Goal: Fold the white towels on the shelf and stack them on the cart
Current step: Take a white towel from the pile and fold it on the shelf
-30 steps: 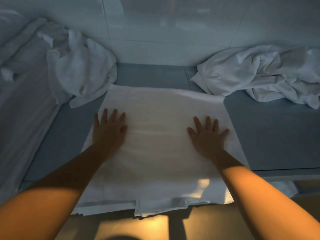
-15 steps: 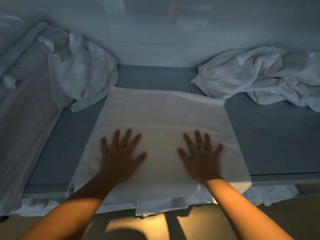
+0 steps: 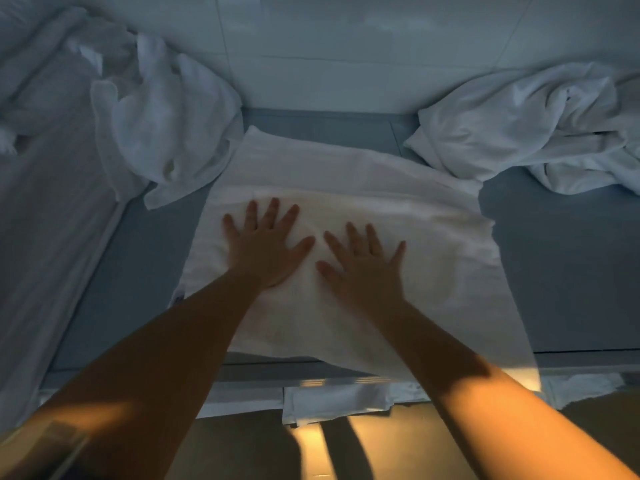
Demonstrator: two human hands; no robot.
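A white towel point(image 3: 408, 209) lies spread flat on the grey-blue shelf point(image 3: 561, 271), its near edge hanging over the shelf's front. My left hand point(image 3: 266, 247) and my right hand point(image 3: 363, 268) press palm-down on its middle, fingers spread, thumbs nearly touching. Neither hand grips anything. A crumpled white towel point(image 3: 162, 123) sits at the back left and another crumpled pile point(image 3: 526, 129) at the back right. The cart is not in view.
A tiled wall point(image 3: 346, 46) closes the back of the shelf. White cloth point(image 3: 41, 202) covers the left side. More white fabric point(image 3: 339, 400) hangs below the shelf's front edge above a sunlit floor point(image 3: 311, 455).
Both hands have slid inward along the towel, from wide apart to side by side at its centre. The towel's near edge now hangs less far over the front.
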